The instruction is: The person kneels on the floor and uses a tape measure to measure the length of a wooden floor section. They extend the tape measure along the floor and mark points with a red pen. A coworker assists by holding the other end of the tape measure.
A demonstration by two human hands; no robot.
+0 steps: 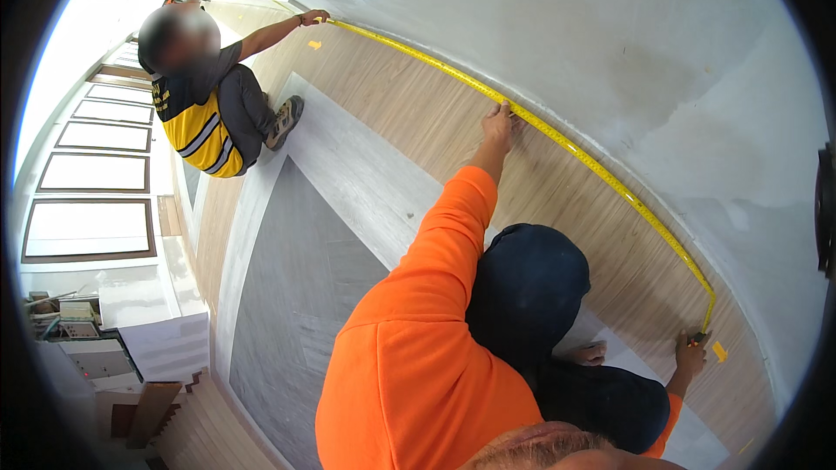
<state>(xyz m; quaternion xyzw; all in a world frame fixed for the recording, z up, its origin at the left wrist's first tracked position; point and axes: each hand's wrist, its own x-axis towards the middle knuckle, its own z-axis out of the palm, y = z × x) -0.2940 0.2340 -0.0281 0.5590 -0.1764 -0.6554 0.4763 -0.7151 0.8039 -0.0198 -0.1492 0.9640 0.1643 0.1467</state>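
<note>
A yellow tape measure blade (567, 143) runs in a long curve over the wood-look floor beside the base of the wall. Its near edge is pinched by the fingertips of my left hand (499, 125), about midway along. At the lower right, my right hand (691, 356) grips the dark tape measure case (697, 339), where the blade bends sharply. The far end of the blade is held at the wall by the hand (315, 17) of a crouching person in a yellow and dark vest.
Grey planks (294, 274) with a pale border (366, 170) adjoin the wood-look flooring. Orange arrow markers (720, 351) lie on the floor near my right hand and the other person. A plastered wall (653, 65) runs alongside. Stairs (209, 424) and an electrical cabinet (104, 362) stand lower left.
</note>
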